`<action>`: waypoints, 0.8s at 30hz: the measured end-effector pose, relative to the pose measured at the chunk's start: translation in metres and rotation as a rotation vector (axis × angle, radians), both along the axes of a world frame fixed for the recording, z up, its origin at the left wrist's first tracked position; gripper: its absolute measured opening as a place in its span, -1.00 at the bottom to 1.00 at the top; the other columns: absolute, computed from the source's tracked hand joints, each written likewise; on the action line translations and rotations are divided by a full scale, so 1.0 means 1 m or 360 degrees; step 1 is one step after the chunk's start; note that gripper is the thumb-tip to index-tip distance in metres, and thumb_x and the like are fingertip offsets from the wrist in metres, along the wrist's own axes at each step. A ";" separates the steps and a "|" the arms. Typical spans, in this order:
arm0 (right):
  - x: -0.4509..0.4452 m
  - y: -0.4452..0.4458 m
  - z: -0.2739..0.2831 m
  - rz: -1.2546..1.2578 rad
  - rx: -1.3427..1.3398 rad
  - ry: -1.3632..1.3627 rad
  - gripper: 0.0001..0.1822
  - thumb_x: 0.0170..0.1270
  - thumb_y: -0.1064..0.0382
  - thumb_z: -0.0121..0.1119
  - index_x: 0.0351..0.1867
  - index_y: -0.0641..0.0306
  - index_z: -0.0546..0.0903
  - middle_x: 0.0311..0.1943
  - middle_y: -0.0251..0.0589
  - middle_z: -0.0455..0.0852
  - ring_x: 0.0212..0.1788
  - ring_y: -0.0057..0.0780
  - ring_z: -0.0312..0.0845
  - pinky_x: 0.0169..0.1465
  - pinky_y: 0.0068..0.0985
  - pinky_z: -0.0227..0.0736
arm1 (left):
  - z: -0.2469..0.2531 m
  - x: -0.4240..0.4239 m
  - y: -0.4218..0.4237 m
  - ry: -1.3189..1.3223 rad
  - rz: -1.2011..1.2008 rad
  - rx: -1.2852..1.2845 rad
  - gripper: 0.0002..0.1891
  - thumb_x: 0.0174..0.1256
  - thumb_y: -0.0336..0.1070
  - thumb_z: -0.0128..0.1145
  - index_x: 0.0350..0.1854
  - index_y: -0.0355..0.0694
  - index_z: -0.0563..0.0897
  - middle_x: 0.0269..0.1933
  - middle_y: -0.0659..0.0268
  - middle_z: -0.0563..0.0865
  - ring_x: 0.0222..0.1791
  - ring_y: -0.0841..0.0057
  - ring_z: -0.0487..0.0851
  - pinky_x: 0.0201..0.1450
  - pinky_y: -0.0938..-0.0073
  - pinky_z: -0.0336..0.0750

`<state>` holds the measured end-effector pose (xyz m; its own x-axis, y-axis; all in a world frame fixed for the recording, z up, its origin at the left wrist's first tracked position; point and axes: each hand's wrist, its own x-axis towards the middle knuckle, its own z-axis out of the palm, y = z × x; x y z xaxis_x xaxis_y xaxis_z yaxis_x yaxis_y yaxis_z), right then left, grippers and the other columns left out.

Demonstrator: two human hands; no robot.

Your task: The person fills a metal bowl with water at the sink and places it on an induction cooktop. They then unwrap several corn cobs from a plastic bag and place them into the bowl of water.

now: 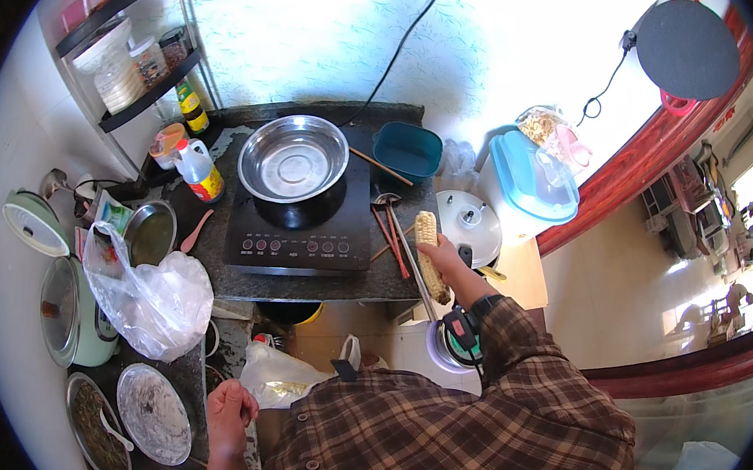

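A pale ear of corn (426, 239) is gripped in my right hand (443, 255), tilted above the right edge of the dark stone counter. My left hand (231, 410) hangs near the counter edge at the lower left, fingers curled, and I see nothing in it. On a black induction cooktop (295, 255) rests a shiny metal basin (294, 161) that looks bare inside. Just left of the corn lie a long-handled ladle (408, 251) and several chopsticks (395, 242). Below my left hand's side, a white plastic bag (287, 375) holds something yellowish.
A teal plastic basin (408, 150), a metal pot lid (471, 226) and a blue-lidded container (529, 181) stand to the right. On the left are a bottle (199, 172), a pot of liquid (152, 232), a plastic bag (162, 303), a green rice cooker (67, 312) and a floury plate (154, 413).
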<state>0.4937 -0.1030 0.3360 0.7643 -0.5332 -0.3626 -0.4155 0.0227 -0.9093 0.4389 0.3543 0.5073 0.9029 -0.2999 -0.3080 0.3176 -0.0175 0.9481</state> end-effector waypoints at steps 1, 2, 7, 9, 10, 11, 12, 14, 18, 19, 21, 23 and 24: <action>-0.001 -0.009 -0.013 -0.0091 -0.0163 0.0086 -0.45 -0.09 0.15 0.24 -0.04 0.34 0.39 -0.27 -0.03 0.58 -0.23 -0.24 0.54 -0.14 -0.39 0.43 | 0.001 0.001 -0.002 0.0010 -0.0003 -0.0001 -0.67 0.35 -0.16 -0.18 -0.61 -0.19 0.33 -0.73 0.33 0.44 -0.80 0.77 0.18 -0.73 0.74 0.01; -0.002 -0.017 -0.026 -0.0182 -0.0326 0.0174 -0.43 -0.13 0.12 0.26 -0.06 0.36 0.42 -0.26 0.01 0.59 -0.20 -0.20 0.54 -0.11 -0.39 0.41 | 0.002 0.002 -0.005 0.0021 -0.0007 -0.0002 -0.67 0.35 -0.17 -0.18 -0.60 -0.19 0.34 -0.73 0.33 0.44 -0.79 0.77 0.19 -0.73 0.74 0.01; 0.006 -0.019 -0.033 -0.0105 -0.0982 0.0411 -0.39 -0.21 0.04 0.27 -0.09 0.35 0.46 -0.21 0.12 0.57 -0.11 -0.03 0.48 -0.05 -0.29 0.38 | 0.007 0.001 -0.010 0.0048 0.0038 0.0070 -0.71 0.34 -0.20 -0.16 -0.57 -0.20 0.34 -0.70 0.32 0.45 -0.78 0.77 0.20 -0.72 0.75 0.03; 0.017 -0.021 -0.033 -0.0053 -0.1012 0.0435 -0.38 -0.22 0.03 0.27 -0.08 0.35 0.45 -0.19 0.12 0.57 -0.11 -0.04 0.48 -0.04 -0.29 0.37 | 0.008 0.002 -0.012 0.0067 0.0061 0.0093 -0.73 0.33 -0.21 -0.15 -0.56 -0.20 0.34 -0.69 0.32 0.46 -0.78 0.77 0.20 -0.71 0.76 0.04; 0.023 -0.023 -0.041 -0.0069 -0.0956 0.0330 -0.36 -0.21 0.02 0.27 -0.05 0.33 0.45 -0.19 0.10 0.57 -0.10 -0.05 0.48 -0.03 -0.32 0.37 | 0.009 0.004 -0.014 0.0067 0.0069 0.0086 -0.73 0.33 -0.21 -0.15 -0.56 -0.20 0.34 -0.69 0.32 0.46 -0.78 0.77 0.21 -0.71 0.76 0.04; 0.028 -0.023 -0.045 -0.0101 -0.0951 0.0317 -0.36 -0.20 0.02 0.27 -0.04 0.32 0.45 -0.19 0.10 0.57 -0.11 -0.06 0.49 -0.03 -0.33 0.37 | 0.009 0.005 -0.015 0.0067 0.0076 0.0080 -0.73 0.33 -0.22 -0.14 -0.55 -0.20 0.34 -0.69 0.32 0.46 -0.78 0.77 0.21 -0.71 0.77 0.05; 0.036 -0.020 -0.043 -0.0123 -0.0948 0.0299 -0.36 -0.20 0.02 0.27 -0.03 0.31 0.45 -0.20 0.09 0.58 -0.11 -0.06 0.49 -0.03 -0.33 0.37 | 0.009 0.005 -0.015 0.0065 0.0095 0.0071 -0.73 0.33 -0.22 -0.14 -0.55 -0.20 0.34 -0.68 0.32 0.46 -0.78 0.77 0.21 -0.71 0.77 0.05; 0.048 -0.015 -0.038 -0.0072 -0.0845 0.0270 -0.36 -0.15 -0.01 0.24 -0.01 0.31 0.45 -0.19 0.06 0.58 -0.11 -0.09 0.49 -0.02 -0.35 0.35 | 0.009 0.006 -0.014 0.0019 0.0124 0.0084 -0.75 0.33 -0.23 -0.14 -0.53 -0.20 0.34 -0.68 0.32 0.46 -0.77 0.77 0.22 -0.70 0.77 0.06; 0.063 -0.017 -0.034 0.0114 -0.0796 0.0226 -0.49 -0.02 0.00 0.19 -0.12 0.36 0.53 -0.25 -0.02 0.63 -0.18 -0.23 0.56 -0.07 -0.41 0.39 | 0.018 0.008 -0.014 0.0020 0.0234 0.0109 -0.83 0.28 -0.28 -0.06 -0.45 -0.20 0.35 -0.67 0.35 0.45 -0.74 0.77 0.25 -0.67 0.79 0.08; 0.063 -0.023 -0.042 0.0123 -0.0776 0.0230 -0.48 -0.01 -0.01 0.18 -0.10 0.37 0.52 -0.23 -0.02 0.63 -0.16 -0.23 0.55 -0.07 -0.42 0.39 | 0.021 0.010 -0.016 -0.0029 0.0258 0.0081 -0.85 0.26 -0.29 -0.03 -0.42 -0.20 0.34 -0.66 0.35 0.44 -0.73 0.76 0.25 -0.66 0.79 0.09; 0.061 -0.033 -0.052 0.0151 -0.0736 0.0238 -0.46 0.01 -0.02 0.16 -0.07 0.38 0.50 -0.19 0.00 0.62 -0.13 -0.23 0.54 -0.05 -0.43 0.38 | 0.025 0.010 -0.019 -0.0126 0.0315 0.0024 -0.85 0.22 -0.31 0.02 -0.37 -0.20 0.34 -0.65 0.37 0.43 -0.71 0.76 0.25 -0.64 0.80 0.10; 0.056 -0.034 -0.052 0.0080 -0.0793 0.0166 -0.46 0.08 -0.02 0.10 -0.03 0.39 0.48 -0.13 0.00 0.59 -0.06 -0.23 0.51 0.00 -0.46 0.35 | 0.026 0.012 -0.016 -0.0138 0.0383 -0.0001 -0.79 0.18 -0.30 0.09 -0.33 -0.19 0.31 -0.63 0.36 0.42 -0.70 0.75 0.25 -0.63 0.81 0.11; 0.053 -0.037 -0.051 0.0063 -0.0749 0.0151 -0.46 0.09 -0.01 0.09 -0.03 0.40 0.47 -0.12 0.00 0.58 -0.05 -0.23 0.50 0.01 -0.46 0.34 | 0.028 0.014 -0.015 -0.0142 0.0416 -0.0019 -0.79 0.18 -0.28 0.09 -0.32 -0.20 0.31 -0.63 0.35 0.42 -0.70 0.76 0.24 -0.64 0.81 0.10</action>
<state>0.5472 -0.1399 0.2849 0.7627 -0.6272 -0.1578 -0.4892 -0.3998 -0.7752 0.4526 0.3397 0.5354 0.9734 -0.0564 -0.2219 0.2254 0.0654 0.9721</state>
